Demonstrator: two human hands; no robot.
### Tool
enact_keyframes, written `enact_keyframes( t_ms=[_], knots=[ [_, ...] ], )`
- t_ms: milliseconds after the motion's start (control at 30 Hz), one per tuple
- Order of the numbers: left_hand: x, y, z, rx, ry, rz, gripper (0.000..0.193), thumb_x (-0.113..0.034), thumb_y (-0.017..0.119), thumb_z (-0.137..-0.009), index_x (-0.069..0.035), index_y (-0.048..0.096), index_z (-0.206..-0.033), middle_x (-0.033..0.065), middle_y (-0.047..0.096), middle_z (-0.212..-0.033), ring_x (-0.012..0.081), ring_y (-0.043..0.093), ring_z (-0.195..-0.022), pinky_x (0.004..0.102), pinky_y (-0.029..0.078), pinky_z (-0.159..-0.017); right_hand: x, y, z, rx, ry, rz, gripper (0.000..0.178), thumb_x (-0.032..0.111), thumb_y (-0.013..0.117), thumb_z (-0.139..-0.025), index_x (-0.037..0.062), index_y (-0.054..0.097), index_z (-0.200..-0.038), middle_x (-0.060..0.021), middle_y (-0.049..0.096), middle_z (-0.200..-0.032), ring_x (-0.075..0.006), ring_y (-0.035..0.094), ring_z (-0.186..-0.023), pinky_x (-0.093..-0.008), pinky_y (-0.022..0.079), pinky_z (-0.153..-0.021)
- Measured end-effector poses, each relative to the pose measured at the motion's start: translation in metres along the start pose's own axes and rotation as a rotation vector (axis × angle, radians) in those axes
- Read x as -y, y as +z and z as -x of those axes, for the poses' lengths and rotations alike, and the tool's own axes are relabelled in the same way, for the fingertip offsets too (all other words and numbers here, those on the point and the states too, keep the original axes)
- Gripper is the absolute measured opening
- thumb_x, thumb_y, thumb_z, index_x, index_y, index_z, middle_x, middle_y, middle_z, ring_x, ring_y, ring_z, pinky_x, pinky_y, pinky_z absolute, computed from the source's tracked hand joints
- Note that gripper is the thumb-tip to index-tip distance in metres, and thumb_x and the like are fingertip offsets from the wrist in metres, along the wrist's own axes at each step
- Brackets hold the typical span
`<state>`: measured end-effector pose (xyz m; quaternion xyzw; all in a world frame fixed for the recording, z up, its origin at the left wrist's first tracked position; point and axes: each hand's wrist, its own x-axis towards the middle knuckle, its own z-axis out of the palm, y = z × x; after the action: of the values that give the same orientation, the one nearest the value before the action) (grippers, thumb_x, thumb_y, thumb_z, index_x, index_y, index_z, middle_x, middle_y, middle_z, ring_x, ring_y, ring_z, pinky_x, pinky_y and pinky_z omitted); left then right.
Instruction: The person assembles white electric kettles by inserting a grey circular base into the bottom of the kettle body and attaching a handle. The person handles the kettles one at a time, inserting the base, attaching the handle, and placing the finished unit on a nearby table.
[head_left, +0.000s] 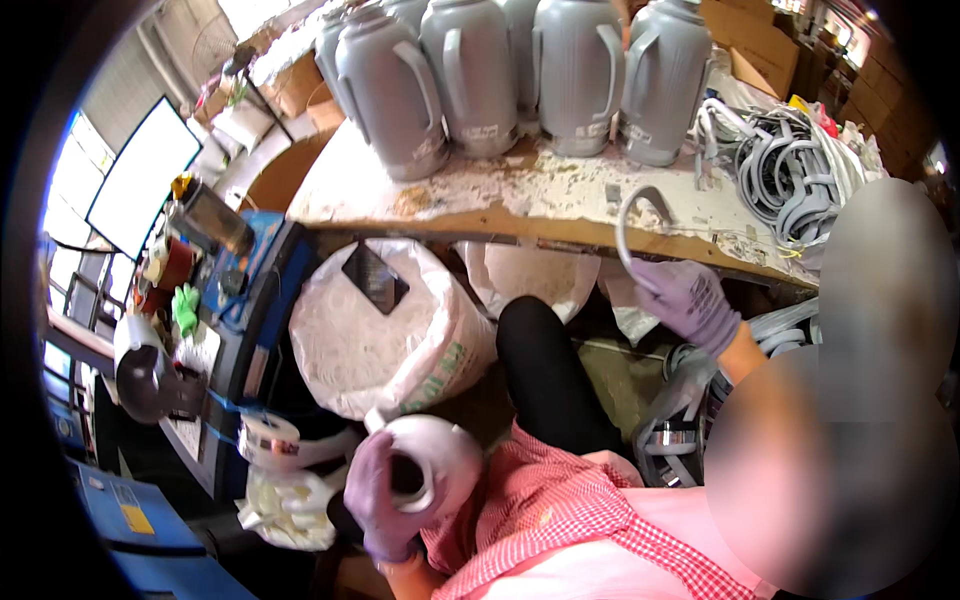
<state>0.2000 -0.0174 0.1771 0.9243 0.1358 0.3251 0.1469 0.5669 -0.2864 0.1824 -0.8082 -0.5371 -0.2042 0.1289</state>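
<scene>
Head view: a pale grey flask body (455, 458) is held low, tilted over the lap, with its dark round opening turned toward the camera and the red checked apron (575, 490) just beside it. By the left hand (382, 500), in a pale purple glove, its side is gripped close to the opening, the fingers curled around the wall; how firmly they are closed cannot be told. A curved grey strip (622, 235), hooked at its upper end, is held by its lower end in the right hand (690, 305), gloved likewise and closed, and is raised in front of the table edge (450, 215); the fingertips cannot be made out clearly. The flask body is judged to be a light, hollow, stiff plastic shell, smooth enough to turn or slip under a knit glove, so it is best gripped by the rim and shoulder, with the lap used as a rest. The strip is judged light and somewhat springy, not fragile, though likely to be marked if bent hard; it is best taken near one end, so that the bow is left free. Similar strips are heaped at the right of the table (800, 190), and grey flasks (480, 80) are stood upright along it.
</scene>
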Motion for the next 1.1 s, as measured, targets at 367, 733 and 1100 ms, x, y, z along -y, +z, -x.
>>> enact_keyframes(
  t_ms=[367, 733, 1100],
  knots=[
    [0.011, -0.031, 0.018, -0.095, 0.128, 0.588, 0.044, -0.023, 0.090, -0.067, -0.008, 0.062, -0.097, 0.0225, 0.068, -0.106, 0.0411, 0.070, -0.094, 0.0479, 0.057, -0.082, 0.209, 0.042, -0.135, 0.202, -0.899, -1.443, 0.044, 0.026, 0.078, -0.084, 0.0002, 0.067, -0.119, -0.0193, 0.065, -0.118, -0.0351, 0.062, -0.110, -0.0438, 0.049, -0.099],
    [-0.013, -0.050, 0.119, -0.371, -0.190, 0.043, 0.085, -0.040, 0.085, -0.071, 0.004, 0.047, -0.132, 0.0178, 0.062, -0.114, 0.0324, 0.064, -0.101, 0.0514, 0.050, -0.095, 0.312, 0.125, -0.102, 0.524, 0.857, -2.655, 0.025, 0.036, 0.054, -0.102, 0.0170, 0.049, -0.087, 0.0056, 0.038, -0.063, -0.0071, 0.030, -0.046, -0.0244, 0.024, -0.043],
    [-0.026, -0.040, 0.088, -0.186, -0.113, 0.296, 0.095, -0.036, 0.089, -0.073, -0.010, 0.034, -0.147, 0.0154, 0.062, -0.103, 0.0309, 0.065, -0.093, 0.0435, 0.051, -0.087, 0.320, 0.113, -0.079, 1.020, 0.620, -2.089, 0.029, 0.036, 0.054, -0.101, 0.0098, 0.055, -0.089, 0.0043, 0.044, -0.062, -0.0038, 0.037, -0.048, -0.0216, 0.028, -0.043]
  ],
)
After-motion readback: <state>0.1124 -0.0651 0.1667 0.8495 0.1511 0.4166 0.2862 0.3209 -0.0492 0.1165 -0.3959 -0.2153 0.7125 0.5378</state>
